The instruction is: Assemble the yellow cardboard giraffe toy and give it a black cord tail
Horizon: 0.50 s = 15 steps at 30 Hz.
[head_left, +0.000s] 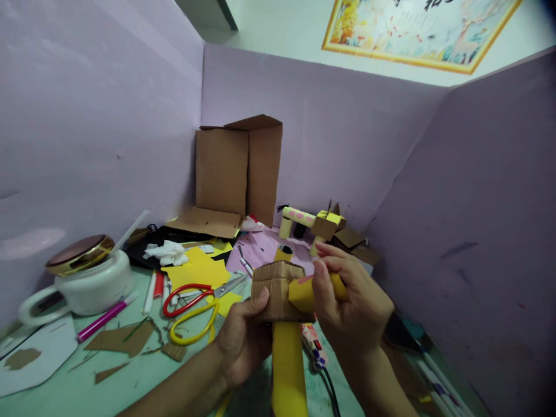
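Note:
My left hand (245, 336) is closed round the lower left of a small brown cardboard block (275, 286), its thumb on the near face. From under the block a long yellow tube (289, 370) runs down towards me. My right hand (351, 295) grips a shorter yellow piece (302, 294), which touches the block's right side; whether it is fixed there I cannot tell. Just behind the block stands another yellow roll (284, 252) with a dark open end. A glue gun (315, 344) with a black cord lies partly hidden below my right hand.
Red-and-yellow-handled scissors (195, 307), yellow paper (197, 272) and a purple marker (104, 318) lie left. A lidded white mug (93, 286) stands far left. Behind are a folded cardboard sheet (221, 174) and a pale yellow, pink-spotted figure (299, 216). Purple panels (347, 133) surround the table.

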Each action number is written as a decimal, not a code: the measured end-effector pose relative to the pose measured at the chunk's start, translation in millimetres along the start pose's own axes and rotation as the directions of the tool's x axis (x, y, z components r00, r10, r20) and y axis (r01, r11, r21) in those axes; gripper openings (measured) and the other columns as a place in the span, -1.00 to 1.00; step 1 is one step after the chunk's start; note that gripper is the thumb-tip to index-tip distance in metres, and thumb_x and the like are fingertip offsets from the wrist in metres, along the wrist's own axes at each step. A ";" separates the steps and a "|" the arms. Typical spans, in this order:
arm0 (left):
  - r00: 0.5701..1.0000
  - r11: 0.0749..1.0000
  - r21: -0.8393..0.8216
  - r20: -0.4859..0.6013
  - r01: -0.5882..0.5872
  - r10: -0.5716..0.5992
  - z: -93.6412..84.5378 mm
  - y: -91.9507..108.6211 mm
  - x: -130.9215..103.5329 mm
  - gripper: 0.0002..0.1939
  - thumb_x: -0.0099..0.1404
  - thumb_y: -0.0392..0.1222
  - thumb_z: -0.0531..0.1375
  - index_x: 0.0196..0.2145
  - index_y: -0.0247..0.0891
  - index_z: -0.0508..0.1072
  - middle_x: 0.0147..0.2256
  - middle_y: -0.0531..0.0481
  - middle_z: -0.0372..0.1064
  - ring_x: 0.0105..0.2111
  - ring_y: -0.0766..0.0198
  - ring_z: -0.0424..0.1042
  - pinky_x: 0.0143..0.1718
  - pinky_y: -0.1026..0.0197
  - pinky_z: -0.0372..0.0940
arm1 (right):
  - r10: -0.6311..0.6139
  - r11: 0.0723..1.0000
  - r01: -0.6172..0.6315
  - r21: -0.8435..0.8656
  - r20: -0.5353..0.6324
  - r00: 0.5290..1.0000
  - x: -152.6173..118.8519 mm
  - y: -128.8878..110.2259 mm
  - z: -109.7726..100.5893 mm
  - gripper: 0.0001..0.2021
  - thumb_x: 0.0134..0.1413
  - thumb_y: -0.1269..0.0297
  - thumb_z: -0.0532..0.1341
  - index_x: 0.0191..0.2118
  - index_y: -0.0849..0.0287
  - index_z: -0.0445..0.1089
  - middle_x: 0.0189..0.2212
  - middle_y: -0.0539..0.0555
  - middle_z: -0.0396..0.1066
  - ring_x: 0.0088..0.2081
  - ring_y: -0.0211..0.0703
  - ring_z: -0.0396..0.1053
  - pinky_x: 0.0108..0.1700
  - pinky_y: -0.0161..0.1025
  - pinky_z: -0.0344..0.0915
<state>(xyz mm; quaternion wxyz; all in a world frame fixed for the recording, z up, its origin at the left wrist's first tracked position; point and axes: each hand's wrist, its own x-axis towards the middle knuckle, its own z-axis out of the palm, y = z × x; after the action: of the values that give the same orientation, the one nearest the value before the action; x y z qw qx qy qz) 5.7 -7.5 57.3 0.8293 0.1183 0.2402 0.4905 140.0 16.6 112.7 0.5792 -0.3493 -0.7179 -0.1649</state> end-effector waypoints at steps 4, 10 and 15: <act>0.999 1.000 0.024 -0.027 -0.017 0.018 3.4 0.6 -2.9 -0.62 0.23 -0.12 0.12 -0.11 -0.46 0.47 -0.31 -0.23 0.52 -0.31 0.07 0.45 -0.16 0.09 0.27 | -0.018 1.000 0.018 0.000 -0.006 1.000 -0.4 -1.3 -2.4 -0.94 0.06 0.46 0.16 -0.34 0.18 0.33 -0.27 0.20 0.49 -0.18 -0.05 0.47 -0.13 -0.11 0.39; 1.000 1.000 0.017 0.003 0.013 -0.013 -1.2 -0.2 0.9 -0.58 0.23 -0.06 0.11 -0.11 -0.46 0.47 -0.32 -0.23 0.53 -0.31 0.04 0.46 -0.17 0.09 0.26 | -0.010 1.000 0.009 0.015 0.018 1.000 0.2 -1.1 -0.3 -0.95 0.08 0.43 0.15 -0.34 0.16 0.33 -0.29 0.17 0.49 -0.18 -0.05 0.47 -0.12 -0.10 0.39; 0.994 0.996 -0.083 0.106 0.042 -0.033 -9.5 4.6 9.7 -0.52 0.24 0.02 0.08 -0.11 -0.47 0.47 -0.31 -0.27 0.52 -0.31 -0.01 0.47 -0.13 0.02 0.26 | 0.056 0.990 -0.067 0.125 0.091 0.994 15.1 -12.6 -12.8 -0.71 0.11 0.24 0.17 -0.03 0.15 0.31 0.08 0.23 0.30 0.12 0.09 0.25 0.13 0.08 0.18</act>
<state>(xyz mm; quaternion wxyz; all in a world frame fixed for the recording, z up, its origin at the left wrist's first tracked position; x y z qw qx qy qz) 1.2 2.8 48.5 0.8541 0.1040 0.1774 0.4777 139.2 4.2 132.6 0.5733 -0.3403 -0.7404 -0.0853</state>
